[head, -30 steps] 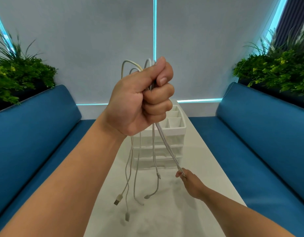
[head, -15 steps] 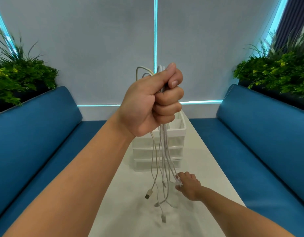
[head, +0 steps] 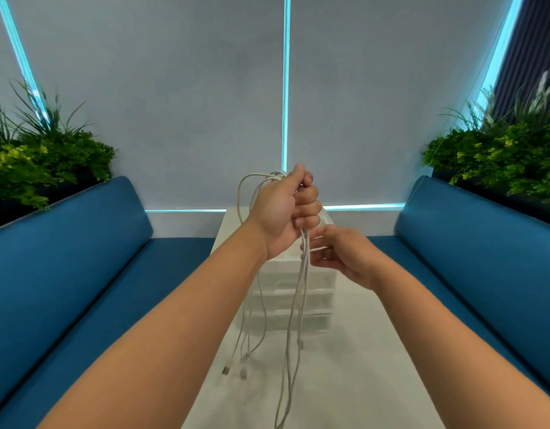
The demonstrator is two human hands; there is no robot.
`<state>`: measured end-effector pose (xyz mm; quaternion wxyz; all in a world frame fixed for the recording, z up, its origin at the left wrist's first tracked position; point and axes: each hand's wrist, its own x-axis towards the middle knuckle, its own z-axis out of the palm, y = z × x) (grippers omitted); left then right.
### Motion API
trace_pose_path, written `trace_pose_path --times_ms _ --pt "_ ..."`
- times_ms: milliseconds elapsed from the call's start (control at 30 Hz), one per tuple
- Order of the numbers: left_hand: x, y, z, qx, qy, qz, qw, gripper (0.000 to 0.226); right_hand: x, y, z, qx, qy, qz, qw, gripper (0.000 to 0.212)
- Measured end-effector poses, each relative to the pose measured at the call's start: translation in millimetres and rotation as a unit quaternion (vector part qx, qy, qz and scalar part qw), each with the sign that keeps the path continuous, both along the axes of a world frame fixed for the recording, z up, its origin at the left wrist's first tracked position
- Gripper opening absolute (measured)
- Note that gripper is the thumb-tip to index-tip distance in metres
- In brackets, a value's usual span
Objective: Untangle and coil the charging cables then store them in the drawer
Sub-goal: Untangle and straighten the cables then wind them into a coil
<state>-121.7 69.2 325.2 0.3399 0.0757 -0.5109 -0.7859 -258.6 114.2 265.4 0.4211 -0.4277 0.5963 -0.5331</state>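
Here, left hand (head: 283,209): raised above the table, fist curled tight round the bunch of cables (head: 301,292), which loop out over the top of the fist
Right hand (head: 342,258): just below and to the right of the left fist, fingers partly curled, fingertips pinching one white strand close under the fist
Cables: white, hanging straight down from the left fist in front of the drawer unit; plug ends (head: 233,365) dangle near the table top, left of the longest strands, which run to the near edge of view
Drawer unit (head: 317,292): white stack of drawers standing on the table beyond the hands, drawers closed as far as can be seen
Table (head: 360,366): white, long, running away between two blue benches (head: 81,267)
Plants (head: 35,162): green, behind the bench backs on both sides
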Motion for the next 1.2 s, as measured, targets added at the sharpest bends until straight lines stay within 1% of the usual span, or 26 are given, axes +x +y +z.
trace_pose_path --times_ms 33,100,200,333,400,467,500,567,667,733,800,900,1033,1133,1200 --pt "-2.9 -1.3 -1.7 0.011 0.007 0.009 1.0 0.036 9.3 1.8 15.6 -0.032 -0.042 0.003 0.999 0.026" --pt "-7.0 -3.7 -4.1 0.034 0.027 0.033 0.999 0.035 28.3 5.7 37.1 -0.069 -0.083 -0.007 0.994 0.028" --pt "-9.5 -8.4 -4.5 0.061 0.055 0.088 0.993 0.036 48.2 8.8 46.7 -0.063 -0.068 -0.072 0.993 0.029" --pt "-10.5 -17.2 -7.4 0.055 0.034 0.138 0.988 0.038 56.0 6.2 42.6 -0.055 -0.055 -0.113 0.991 0.033" --pt "-11.5 -24.7 -11.8 0.006 0.003 0.181 0.983 0.039 58.1 4.9 42.1 -0.053 -0.025 -0.111 0.992 0.036" --pt "-10.3 -30.6 -15.3 -0.063 -0.049 0.223 0.972 0.042 59.8 4.2 43.8 -0.052 0.038 -0.101 0.993 0.04" --pt "-8.7 -31.3 -14.7 -0.081 -0.066 0.224 0.969 0.043 59.7 3.9 44.7 -0.051 0.07 -0.087 0.992 0.042" --pt "-4.7 -30.4 -10.7 -0.092 -0.083 0.204 0.971 0.043 59.1 4.3 47.7 -0.045 0.105 -0.043 0.992 0.043" --pt "-1.7 -26.9 -5.2 -0.1 -0.109 0.155 0.977 0.042 56.8 5.0 57.2 -0.052 0.087 0.013 0.995 0.033" --pt "-2.1 -25.5 -5.0 -0.11 -0.13 0.124 0.978 0.043 56.1 4.5 64.1 -0.064 0.073 0.021 0.995 0.03" --pt "-2.8 -28.5 -5.2 -0.097 -0.12 0.097 0.983 0.042 58.2 3.5 65.8 -0.067 0.085 0.016 0.994 0.03" --pt "0.8 -36.1 -3.7 -0.03 -0.089 0.025 0.995 0.04 63.1 2.3 57.6 -0.077 0.1 -0.01 0.992 0.035" --pt "10.0 -42.5 -2.9 0.106 -0.015 -0.053 0.993 0.044 63.2 13.0 48.1 -0.079 0.064 -0.017 0.995 0.035" --pt "12.7 -48.1 -6.4 0.156 0.016 -0.049 0.986 0.039 58.0 23.2 39.7 -0.064 0.073 -0.011 0.995 0.036" --pt "10.4 -48.4 -11.2 0.166 0.01 -0.046 0.985 0.031 55.2 26.8 30.7 -0.048 0.1 -0.006 0.994 0.037"
